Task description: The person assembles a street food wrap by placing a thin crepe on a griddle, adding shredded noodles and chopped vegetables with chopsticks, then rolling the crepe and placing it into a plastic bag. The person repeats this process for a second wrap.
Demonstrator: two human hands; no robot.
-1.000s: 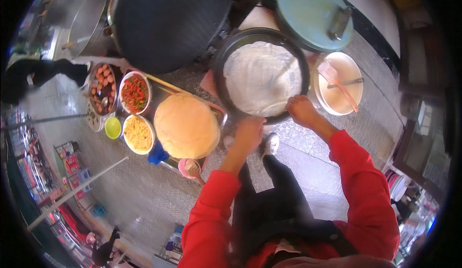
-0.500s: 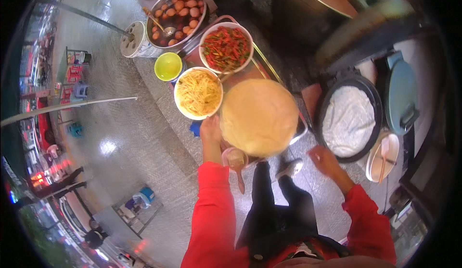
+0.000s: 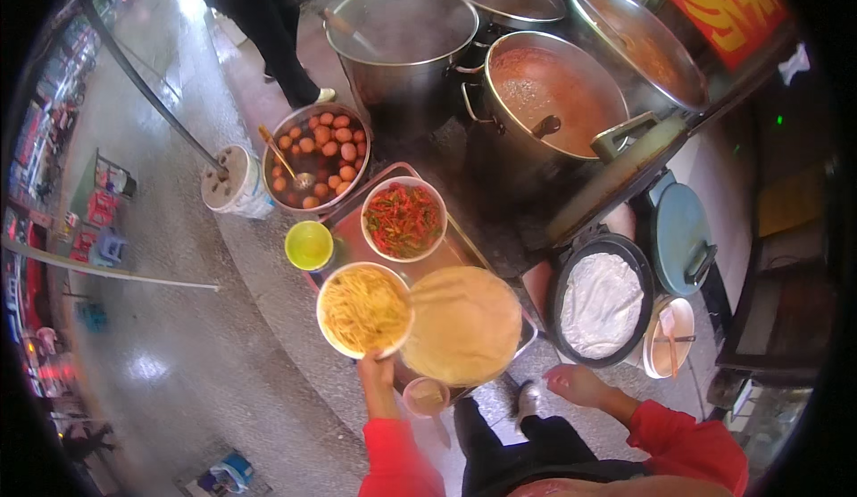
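Observation:
My left hand (image 3: 378, 379) grips the near rim of a white bowl (image 3: 323, 329) filled with yellow shreds. The bowl looks raised a little and overlaps the left edge of a stack of round, thin tan flatbreads (image 3: 469, 332). A blurred tan strip reaches from the bowl over the flatbreads; its kind is unclear. My right hand (image 3: 576, 384) hovers below a round black pan (image 3: 561, 318), fingers loosely bent and holding nothing. In the pan lies a white sheet of dough (image 3: 603, 305). Just right of my left wrist is a small pink cup (image 3: 427, 397) with a handled tool.
Beyond stand a bowl of red and green chopped peppers (image 3: 403, 220), a yellow-green bowl (image 3: 309, 245) and a pot of brown eggs (image 3: 323, 158). Large steaming pots (image 3: 558, 86) fill the back. A blue-green lid (image 3: 683, 238) and a tub with a brush (image 3: 669, 341) are at right.
The view has tilted up, bringing the large pots and another person's legs into sight. The bowl of yellow shreds looks lifted in my left hand. My right hand stays free below the pan.

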